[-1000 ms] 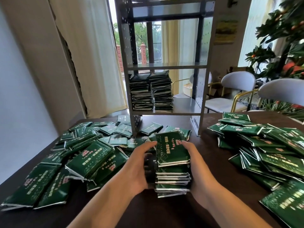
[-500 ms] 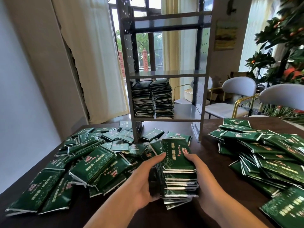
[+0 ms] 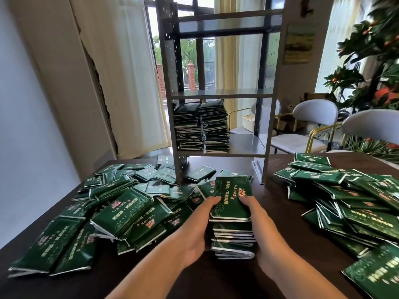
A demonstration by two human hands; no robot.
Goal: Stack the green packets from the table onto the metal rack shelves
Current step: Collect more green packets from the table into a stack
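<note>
Packets (image 3: 232,216) sat stacked between both hands, left hand (image 3: 197,231) and right hand (image 3: 259,229) curled round the sides, long axis pointing at the rack (image 3: 220,93).

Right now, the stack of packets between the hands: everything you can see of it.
The stack of packets is a squared-up pile of flat green packets with silvery sealed edges, glossy like foil. The top packet shows pale and red print. It sits near the table's front edge, before the metal rack. The left hand and right hand clasp its two sides, fingertips curled onto the top packet. Whether its bottom rests on the table or is just lifted, I cannot tell.
</note>
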